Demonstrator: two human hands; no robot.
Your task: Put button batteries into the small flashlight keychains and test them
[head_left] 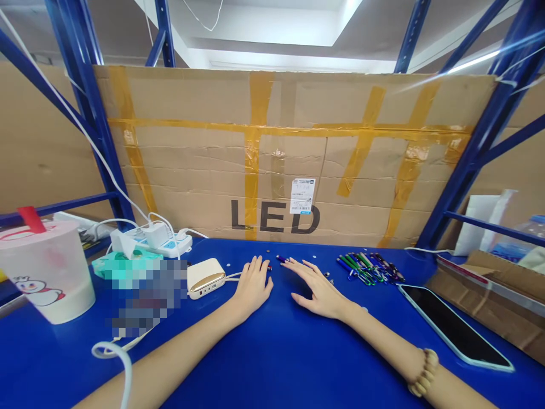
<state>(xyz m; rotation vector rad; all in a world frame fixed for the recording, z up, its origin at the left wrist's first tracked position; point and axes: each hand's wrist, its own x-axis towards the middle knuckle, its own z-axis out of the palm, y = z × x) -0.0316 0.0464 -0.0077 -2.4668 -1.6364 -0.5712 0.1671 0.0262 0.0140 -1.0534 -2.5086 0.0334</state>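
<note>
My left hand (252, 284) lies flat on the blue table (272, 352), fingers stretched out, holding nothing. My right hand (317, 287) lies beside it, fingers spread and flat, also holding nothing. Just beyond the fingertips of both hands rests a small purple pen-like item (281, 259). A pile of several coloured pens with clips (368, 267) lies to the right of my right hand. A few tiny round parts (268, 250) are scattered near the back.
A plastic cup with a red straw (46, 272) stands at the left. A white power bank (205, 277) and a power strip (162, 241) with cables lie left of my hands. A phone (453, 326) lies at the right, by a cardboard box (494, 289). A taped cardboard wall (289, 153) closes the back.
</note>
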